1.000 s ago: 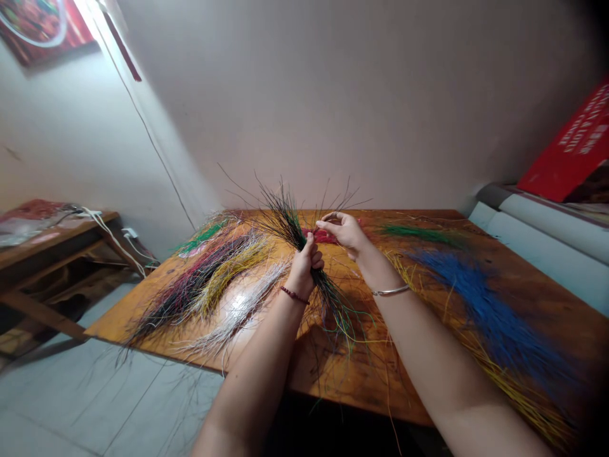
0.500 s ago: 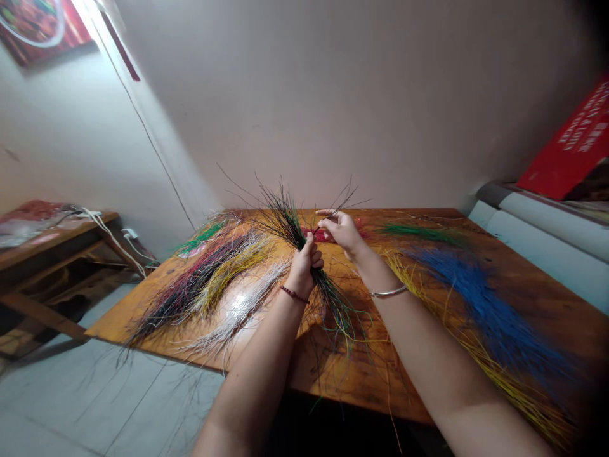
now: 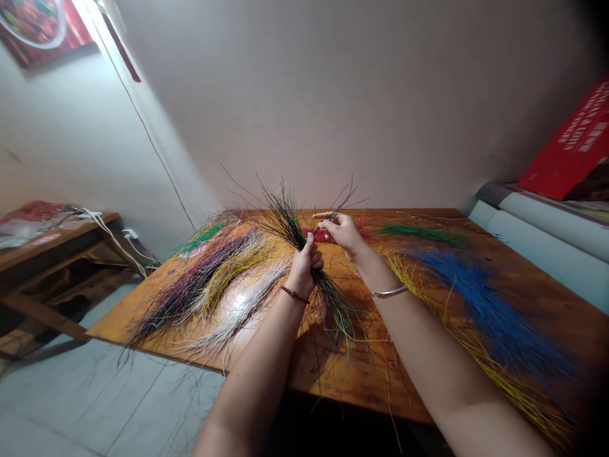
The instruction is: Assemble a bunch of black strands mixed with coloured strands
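My left hand [image 3: 304, 266] is closed around a bundle of thin dark fibre strands [image 3: 285, 219], which fans out above my fist and trails down below it with some green and yellow strands. My right hand [image 3: 343, 231] is beside the top of the bundle, its index finger stretched out and its fingertips among a few strands. Whether those fingers grip anything, I cannot tell. Sorted strands lie on the wooden table [image 3: 361, 374]: blue [image 3: 476, 304], green [image 3: 419, 233], yellow [image 3: 233, 270], white [image 3: 238, 311] and dark red-black [image 3: 190, 295]. A red bunch [image 3: 321, 235] lies partly hidden behind my hands.
A low wooden bench [image 3: 57, 238] with white cables stands left of the table, above a tiled floor [image 3: 157, 400]. A white padded seat [image 3: 547, 231] and a red printed box [image 3: 571, 146] are at the right. A wall rises behind the table.
My right index finger has straightened and shifted slightly left at the bundle's top. My left hand and the bundle have barely moved.
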`<state>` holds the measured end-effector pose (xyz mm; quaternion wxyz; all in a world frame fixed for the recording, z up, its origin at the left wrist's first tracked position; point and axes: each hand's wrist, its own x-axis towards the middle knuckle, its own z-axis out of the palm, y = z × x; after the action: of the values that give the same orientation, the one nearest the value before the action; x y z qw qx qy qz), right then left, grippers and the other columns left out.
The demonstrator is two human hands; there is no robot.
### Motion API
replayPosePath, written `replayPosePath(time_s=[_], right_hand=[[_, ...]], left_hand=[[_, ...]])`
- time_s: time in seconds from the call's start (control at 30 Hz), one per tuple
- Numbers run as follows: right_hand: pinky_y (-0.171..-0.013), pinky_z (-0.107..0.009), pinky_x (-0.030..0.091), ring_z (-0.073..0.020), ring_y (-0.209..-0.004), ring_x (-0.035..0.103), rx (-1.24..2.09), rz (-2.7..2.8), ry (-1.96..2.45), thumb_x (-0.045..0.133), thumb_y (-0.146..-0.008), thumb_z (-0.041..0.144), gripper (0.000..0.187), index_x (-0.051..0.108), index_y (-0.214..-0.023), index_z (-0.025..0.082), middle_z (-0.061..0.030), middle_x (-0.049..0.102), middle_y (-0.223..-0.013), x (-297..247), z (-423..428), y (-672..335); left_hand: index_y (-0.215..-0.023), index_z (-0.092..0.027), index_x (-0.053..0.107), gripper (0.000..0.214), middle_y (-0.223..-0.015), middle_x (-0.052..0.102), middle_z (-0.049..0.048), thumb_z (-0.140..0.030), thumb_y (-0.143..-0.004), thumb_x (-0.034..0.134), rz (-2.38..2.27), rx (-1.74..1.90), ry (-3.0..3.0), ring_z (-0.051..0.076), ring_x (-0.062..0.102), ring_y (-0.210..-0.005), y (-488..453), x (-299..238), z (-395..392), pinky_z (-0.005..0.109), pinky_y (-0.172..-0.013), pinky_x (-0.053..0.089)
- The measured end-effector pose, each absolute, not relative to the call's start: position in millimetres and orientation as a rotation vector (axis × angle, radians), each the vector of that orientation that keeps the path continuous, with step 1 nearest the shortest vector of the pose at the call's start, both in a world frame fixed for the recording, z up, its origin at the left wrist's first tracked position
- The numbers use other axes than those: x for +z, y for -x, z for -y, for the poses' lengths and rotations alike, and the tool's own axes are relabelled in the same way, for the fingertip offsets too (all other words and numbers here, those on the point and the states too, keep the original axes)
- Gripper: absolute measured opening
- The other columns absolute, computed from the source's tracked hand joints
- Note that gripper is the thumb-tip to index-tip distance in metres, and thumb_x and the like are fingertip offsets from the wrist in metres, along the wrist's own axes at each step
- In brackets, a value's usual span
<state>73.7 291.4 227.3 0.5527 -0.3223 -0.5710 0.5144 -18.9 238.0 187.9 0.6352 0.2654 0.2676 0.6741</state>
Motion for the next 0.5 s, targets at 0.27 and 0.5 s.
replayPosePath(time_s=[0.27, 0.5], right_hand=[[-0.044, -0.019, 0.035, -0.0048, -0.045, 0.042, 1.216, 1.368, 0.733, 0.060, -0.061, 0.023, 0.017, 0.064, -0.075, 0.017, 0.0034, 0.055, -0.062, 229.0, -290.0, -74.5], [-0.043, -0.019, 0.036, -0.0044, -0.043, 0.043, 1.280, 1.356, 0.703, 0.071, -0.058, 0.038, 0.027, 0.057, -0.069, 0.018, 0.0049, 0.053, -0.060, 231.3, -286.9, -73.5]], left_hand=[[-0.061, -0.018, 0.030, 0.052, -0.052, 0.015, -0.0103, -0.046, -0.062, 0.075, -0.594, 1.534, -0.625, 0.001, 0.013, -0.037, 19.5, 187.5, -238.0, 0.017, -0.033, 0.009], [-0.059, -0.018, 0.028, 0.054, -0.052, 0.015, -0.0100, -0.047, -0.063, 0.074, -0.601, 1.536, -0.625, 0.001, 0.012, -0.038, 19.5, 187.2, -238.0, 0.017, -0.033, 0.010]])
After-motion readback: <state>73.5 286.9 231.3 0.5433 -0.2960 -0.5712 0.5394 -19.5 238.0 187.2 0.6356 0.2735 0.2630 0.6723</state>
